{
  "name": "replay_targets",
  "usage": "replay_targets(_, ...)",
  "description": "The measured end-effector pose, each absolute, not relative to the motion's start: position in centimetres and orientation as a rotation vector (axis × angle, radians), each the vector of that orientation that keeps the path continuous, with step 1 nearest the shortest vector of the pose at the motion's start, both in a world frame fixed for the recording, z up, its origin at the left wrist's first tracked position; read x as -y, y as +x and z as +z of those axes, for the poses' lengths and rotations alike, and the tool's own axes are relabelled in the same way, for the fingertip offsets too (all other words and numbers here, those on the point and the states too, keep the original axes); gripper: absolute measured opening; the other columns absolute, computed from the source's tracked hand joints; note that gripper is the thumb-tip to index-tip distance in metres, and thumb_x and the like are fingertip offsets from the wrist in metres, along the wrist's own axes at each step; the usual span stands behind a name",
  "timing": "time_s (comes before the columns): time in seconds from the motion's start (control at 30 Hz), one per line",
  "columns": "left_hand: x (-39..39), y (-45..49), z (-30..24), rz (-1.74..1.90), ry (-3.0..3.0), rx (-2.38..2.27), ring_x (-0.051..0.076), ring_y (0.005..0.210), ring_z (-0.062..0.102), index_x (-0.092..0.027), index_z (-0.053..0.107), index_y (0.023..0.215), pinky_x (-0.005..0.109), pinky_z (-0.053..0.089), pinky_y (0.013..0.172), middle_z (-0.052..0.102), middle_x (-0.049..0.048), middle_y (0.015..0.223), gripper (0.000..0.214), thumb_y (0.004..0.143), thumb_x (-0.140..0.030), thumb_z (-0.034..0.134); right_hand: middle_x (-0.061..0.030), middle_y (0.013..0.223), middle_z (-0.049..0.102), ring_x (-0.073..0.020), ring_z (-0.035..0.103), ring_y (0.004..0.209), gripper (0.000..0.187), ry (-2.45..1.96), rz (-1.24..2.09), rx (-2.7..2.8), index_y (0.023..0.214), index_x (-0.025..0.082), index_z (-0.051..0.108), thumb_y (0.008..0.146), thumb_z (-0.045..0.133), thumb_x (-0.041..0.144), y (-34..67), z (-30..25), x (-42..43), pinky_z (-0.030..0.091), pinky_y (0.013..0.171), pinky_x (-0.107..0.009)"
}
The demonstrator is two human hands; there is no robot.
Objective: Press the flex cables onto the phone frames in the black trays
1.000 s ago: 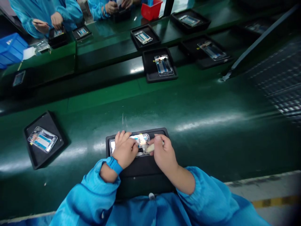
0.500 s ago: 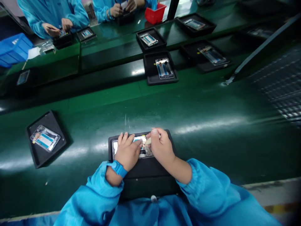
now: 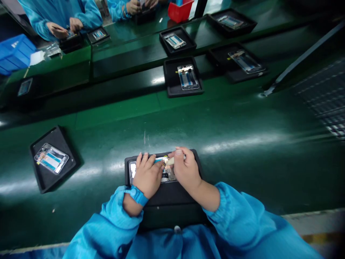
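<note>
An opened phone [image 3: 169, 175] lies face down in a black tray [image 3: 169, 196] in front of me, its inner parts showing. My left hand [image 3: 147, 175] rests on the phone with fingers stretched out, covering its middle. Between the thumb and fingers of my right hand [image 3: 186, 169] is a pale, pointed stick tool [image 3: 170, 160]. Its tip points left and down at the phone's inside, close to my left fingertips. Whether the tip touches a part is too small to tell.
Left of me stands a black tray [image 3: 45, 181] with another opened phone [image 3: 51, 158]. Several such trays ride on the far line, one tray [image 3: 172, 91] nearest. Two co-workers' hands [image 3: 75, 24] work across the bench. A blue bin [image 3: 16, 54], red bin [image 3: 180, 11] and slanted metal bar [image 3: 302, 59] stand around.
Trays at the far right of the back line have shifted slightly to the right. My hands and the tool stay almost in place over the phone.
</note>
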State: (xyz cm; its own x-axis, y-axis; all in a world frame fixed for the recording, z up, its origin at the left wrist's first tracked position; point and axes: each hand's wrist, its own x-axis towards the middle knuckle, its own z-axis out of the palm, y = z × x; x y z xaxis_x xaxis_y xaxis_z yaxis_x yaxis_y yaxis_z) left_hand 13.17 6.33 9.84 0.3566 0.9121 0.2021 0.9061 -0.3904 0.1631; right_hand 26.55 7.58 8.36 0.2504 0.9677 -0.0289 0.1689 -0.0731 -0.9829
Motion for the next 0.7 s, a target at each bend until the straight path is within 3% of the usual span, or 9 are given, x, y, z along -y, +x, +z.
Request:
replay_targets(0.43,-6.1,13.5,9.7,0.378,2.62,-1.73,0.031,0.104,0.05,-0.02,0.064,0.092,0.055,0.032,0.094,0.061,0.0085,0.102,0.019,0.079,-0.023,0.051,-0.0035,0.073,0.066,-0.0177,0.062,0.067,0.023,-1.475,0.872,1.252,0.094,0.021,0.049,0.083,0.041,0.04,26.5,8.9,-7.7,0.05,0.063,-0.034)
replay_targets(0.7,-6.1,13.5,9.8,0.382,2.632,-1.717,0.032,0.104,0.05,-0.02,0.064,0.093,0.056,0.033,0.093,0.061,0.0089,0.102,0.02,0.079,-0.022,0.05,-0.0065,0.081,0.066,-0.0194,0.063,0.076,0.022,-1.5,0.698,1.455,0.089,0.021,0.053,0.083,0.04,0.037,26.4,10.0,-7.8,0.051,0.068,-0.034)
